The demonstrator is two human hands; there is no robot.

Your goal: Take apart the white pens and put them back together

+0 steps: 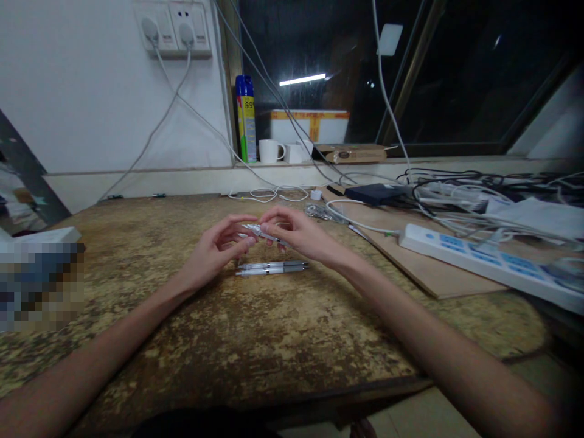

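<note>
A pen with a pale, clear-looking body [256,229] is held above the table, pinched between the thumb and fingers of my right hand [296,234]. Its tapered end points left, toward my left hand [218,244]. That hand curves around the pen's end with thumb and index finger apart; I see no firm grip, though some of its fingers are hidden. Just below both hands, two similar slim pens [272,267] lie side by side on the worn wooden table [255,340].
At right, a white power strip [483,258] rests on a brown board [429,277] beside tangled cables [456,188] and a dark flat box [376,193]. Crumpled clear plastic [323,212] lies behind my right hand. A spray can [246,121] and white mug [270,151] stand on the sill.
</note>
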